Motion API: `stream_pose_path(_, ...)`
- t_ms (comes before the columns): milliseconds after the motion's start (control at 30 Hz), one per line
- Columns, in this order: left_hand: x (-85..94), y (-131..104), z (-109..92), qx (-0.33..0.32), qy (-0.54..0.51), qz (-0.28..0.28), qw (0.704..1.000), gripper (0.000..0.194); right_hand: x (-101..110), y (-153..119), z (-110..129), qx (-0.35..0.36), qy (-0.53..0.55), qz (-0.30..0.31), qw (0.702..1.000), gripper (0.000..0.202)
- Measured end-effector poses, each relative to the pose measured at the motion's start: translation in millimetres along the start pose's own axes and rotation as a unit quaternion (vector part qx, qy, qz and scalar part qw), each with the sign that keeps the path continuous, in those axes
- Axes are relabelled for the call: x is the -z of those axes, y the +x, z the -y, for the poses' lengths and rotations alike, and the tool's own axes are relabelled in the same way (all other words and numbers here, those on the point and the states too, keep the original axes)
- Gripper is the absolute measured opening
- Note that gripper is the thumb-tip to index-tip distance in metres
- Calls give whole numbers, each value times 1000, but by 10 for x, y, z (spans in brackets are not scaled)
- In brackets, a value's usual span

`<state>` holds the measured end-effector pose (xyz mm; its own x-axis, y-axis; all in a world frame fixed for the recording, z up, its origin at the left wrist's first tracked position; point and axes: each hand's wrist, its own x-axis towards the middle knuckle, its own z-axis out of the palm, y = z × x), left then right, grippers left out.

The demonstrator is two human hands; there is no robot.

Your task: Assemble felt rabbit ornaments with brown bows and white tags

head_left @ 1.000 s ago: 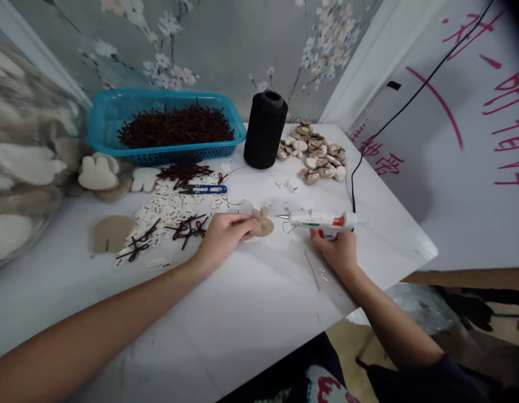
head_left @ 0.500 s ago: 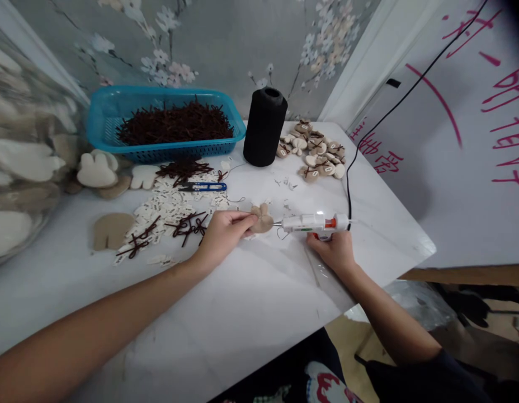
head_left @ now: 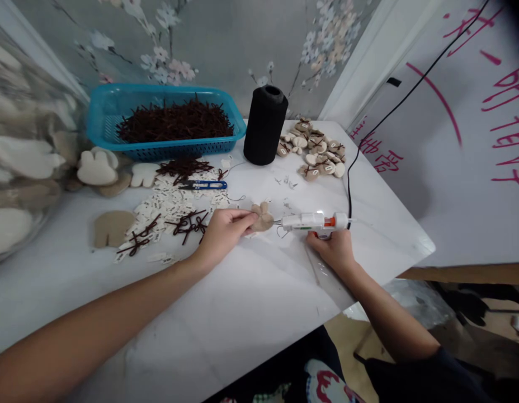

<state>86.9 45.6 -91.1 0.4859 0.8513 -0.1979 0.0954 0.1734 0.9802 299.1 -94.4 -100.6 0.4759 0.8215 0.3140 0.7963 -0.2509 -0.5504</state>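
Between the thumb and fingers of my left hand [head_left: 228, 232] is a small beige fabric bunny head [head_left: 263, 218] with two ears, held just above the table. My right hand [head_left: 337, 249] is wrapped round the handle of a white hot glue gun [head_left: 303, 222] with orange parts. The gun's metal nozzle points left and reaches the right edge of the bunny head; whether glue is coming out is too small to see. Left of my left hand lie dark brown bows [head_left: 188, 225] and a spread of small white labels [head_left: 159, 204].
A blue basket [head_left: 179, 150] full of brown bows stands at the back, beside a black thread cone [head_left: 265, 126]. Finished-looking bunny pieces [head_left: 316, 148] are heaped at back right. Blue thread snips [head_left: 204, 185] lie on the labels. A black cord [head_left: 348, 184] runs down behind the gun.
Almost nothing differs. Both hands, the bunny head and the glue gun keep nearly the same place, with the nozzle still at the bunny head's right edge.
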Motion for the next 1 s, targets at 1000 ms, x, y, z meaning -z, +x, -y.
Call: stream_pose_path(1000, -19, -28, -90, 22, -65, -2, 998, 14, 12, 4, -46, -33, 1, -1, 999, 38)
